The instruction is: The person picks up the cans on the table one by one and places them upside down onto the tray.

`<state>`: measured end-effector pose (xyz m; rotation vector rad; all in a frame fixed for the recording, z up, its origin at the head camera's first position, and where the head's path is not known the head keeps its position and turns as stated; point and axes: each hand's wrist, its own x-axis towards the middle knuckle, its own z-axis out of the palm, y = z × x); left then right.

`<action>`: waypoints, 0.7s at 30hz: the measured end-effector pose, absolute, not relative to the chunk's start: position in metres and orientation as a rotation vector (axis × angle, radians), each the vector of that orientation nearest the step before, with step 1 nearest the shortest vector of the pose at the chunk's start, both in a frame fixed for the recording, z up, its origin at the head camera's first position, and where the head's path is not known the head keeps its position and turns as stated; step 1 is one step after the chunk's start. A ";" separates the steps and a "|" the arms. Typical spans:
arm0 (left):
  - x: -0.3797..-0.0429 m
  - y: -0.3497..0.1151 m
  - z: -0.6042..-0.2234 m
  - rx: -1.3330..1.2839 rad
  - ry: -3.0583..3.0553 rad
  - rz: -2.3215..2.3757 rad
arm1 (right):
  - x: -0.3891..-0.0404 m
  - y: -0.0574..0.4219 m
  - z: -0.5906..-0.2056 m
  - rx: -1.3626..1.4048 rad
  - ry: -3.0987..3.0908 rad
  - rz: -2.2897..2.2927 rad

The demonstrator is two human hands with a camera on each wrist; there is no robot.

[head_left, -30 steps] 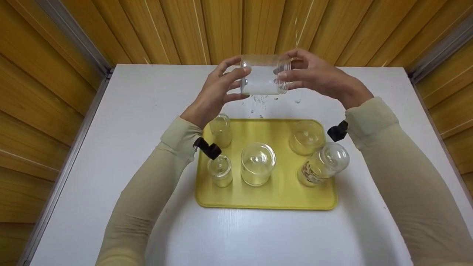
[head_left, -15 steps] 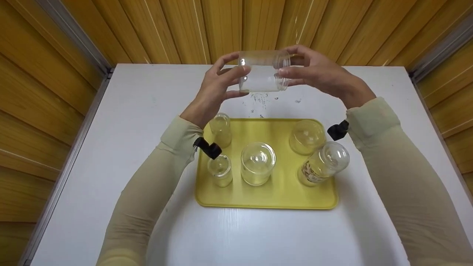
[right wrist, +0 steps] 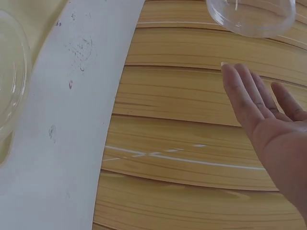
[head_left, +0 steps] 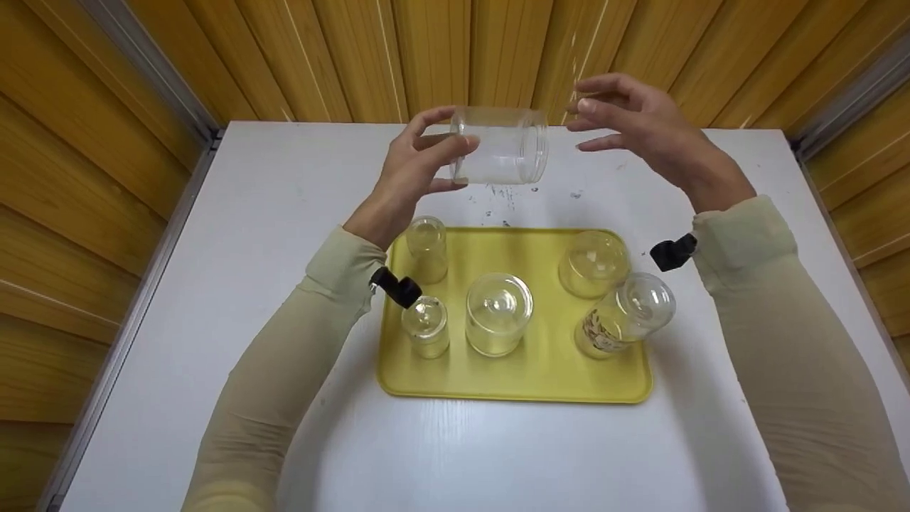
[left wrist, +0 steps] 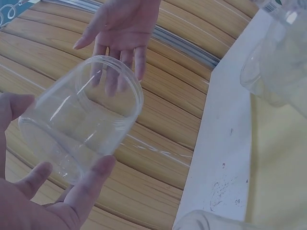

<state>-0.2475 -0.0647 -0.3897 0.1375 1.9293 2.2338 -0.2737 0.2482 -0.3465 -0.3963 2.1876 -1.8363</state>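
A clear, see-through jar (head_left: pixel 500 149) lies on its side in the air above the back of the table, its threaded mouth facing right. My left hand (head_left: pixel 416 156) grips it round the base end, thumb in front and fingers behind and below. In the left wrist view the jar (left wrist: pixel 86 115) looks empty. My right hand (head_left: pixel 640 124) is off to the right of the mouth, apart from the jar, its fingers loosely extended and holding nothing. The right wrist view shows the right hand (right wrist: pixel 268 110) with straight fingers below the jar's rim (right wrist: pixel 254 28).
A yellow tray (head_left: pixel 554 380) on the white table (head_left: pixel 455 455) bears several clear jars, bottoms up, such as a middle one (head_left: pixel 498 313). One jar (head_left: pixel 618 320) with a printed pattern leans at the tray's right. Wood-look panels (head_left: pixel 426 57) stand behind the table.
My right hand has let go of the jar's mouth end and moved right and slightly up. The left hand keeps holding the jar, which has shifted slightly left.
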 end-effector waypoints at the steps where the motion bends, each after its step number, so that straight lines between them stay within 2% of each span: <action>1: -0.247 -0.065 -0.390 0.143 1.951 2.217 | -0.273 0.251 -0.347 -0.386 2.216 -1.829; 11: -0.247 -0.066 -0.394 0.160 2.080 2.128 | -0.265 0.276 -0.361 -0.356 2.463 -1.707; 21: -0.245 -0.067 -0.395 0.173 2.214 1.996 | -0.246 0.292 -0.407 -0.206 2.823 -1.620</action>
